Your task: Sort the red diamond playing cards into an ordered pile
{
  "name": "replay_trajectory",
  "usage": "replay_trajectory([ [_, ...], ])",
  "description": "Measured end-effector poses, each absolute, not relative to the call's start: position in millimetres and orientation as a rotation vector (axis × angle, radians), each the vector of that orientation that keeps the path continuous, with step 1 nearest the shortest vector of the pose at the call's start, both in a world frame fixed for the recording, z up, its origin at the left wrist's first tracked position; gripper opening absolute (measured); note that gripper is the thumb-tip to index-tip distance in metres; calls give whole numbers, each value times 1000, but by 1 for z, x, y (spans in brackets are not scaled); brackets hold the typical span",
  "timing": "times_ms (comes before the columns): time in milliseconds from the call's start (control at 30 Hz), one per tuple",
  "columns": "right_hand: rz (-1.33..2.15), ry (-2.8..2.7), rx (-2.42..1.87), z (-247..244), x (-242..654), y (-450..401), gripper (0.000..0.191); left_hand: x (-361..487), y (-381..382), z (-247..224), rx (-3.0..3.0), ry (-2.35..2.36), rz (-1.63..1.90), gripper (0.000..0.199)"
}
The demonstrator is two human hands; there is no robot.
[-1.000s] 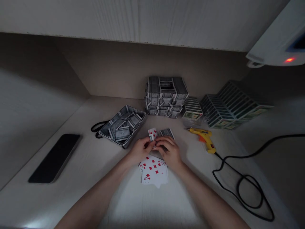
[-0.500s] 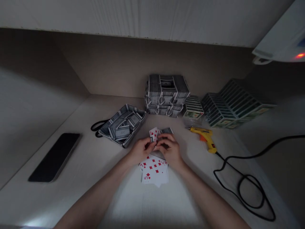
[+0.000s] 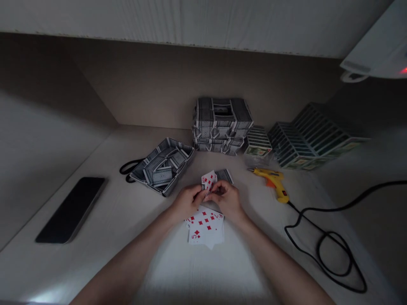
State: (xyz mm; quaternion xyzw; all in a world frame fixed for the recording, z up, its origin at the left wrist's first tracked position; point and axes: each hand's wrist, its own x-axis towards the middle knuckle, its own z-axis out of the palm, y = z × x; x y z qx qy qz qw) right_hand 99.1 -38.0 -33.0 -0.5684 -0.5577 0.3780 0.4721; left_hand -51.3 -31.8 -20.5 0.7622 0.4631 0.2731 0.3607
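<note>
Between my hands is a playing card [image 3: 209,179] with red diamonds, its face toward me. My left hand [image 3: 190,201] pinches its left lower side. My right hand [image 3: 225,199] is closed on its right lower side, fingers bent and thumb close to the left thumb. The covered part of the card is hidden, so I cannot tell how it is folded. Below my hands lies a loose pile of face-up diamond cards [image 3: 205,231] on the table. A patterned card back [image 3: 225,176] shows just behind my right fingers.
A tray made of cards [image 3: 167,190] holds loose folded cards, with black scissors handles [image 3: 127,167] beside it. Behind stands a stacked card structure [image 3: 222,123]. Banded card boxes [image 3: 295,146], a yellow glue gun [image 3: 270,178] and its looped black cord [image 3: 321,254] are right; a phone [image 3: 71,209] lies left.
My right fingers have curled in and lowered a little, leaving more of the held card's face showing. The pile below looks the same. The view has shifted slightly.
</note>
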Motion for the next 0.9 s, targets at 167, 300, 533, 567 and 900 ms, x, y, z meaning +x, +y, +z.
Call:
replay_trajectory([
  [167, 941, -1284, -1425, -33, 95, -35, 25, -52, -33, -19, 2001, 1196, 711, 31],
  [300, 874, -1288, -1468, -33, 95, -34, 23, -51, -34, -16, 2058, 1203, 710, 31],
  [533, 896, -1286, -1365, -35, 96, -32, 32, -46, -31, -18, 1924, 1260, 802, 27],
  [567, 939, -1290, -1307, -33, 96, -32, 36, -46, -30, -18, 1882, 1258, 825, 27],
  [900, 1291, -947, -1049, -13, 107, -29, 42, -50, -30, -16, 1741, 1132, 822, 30],
])
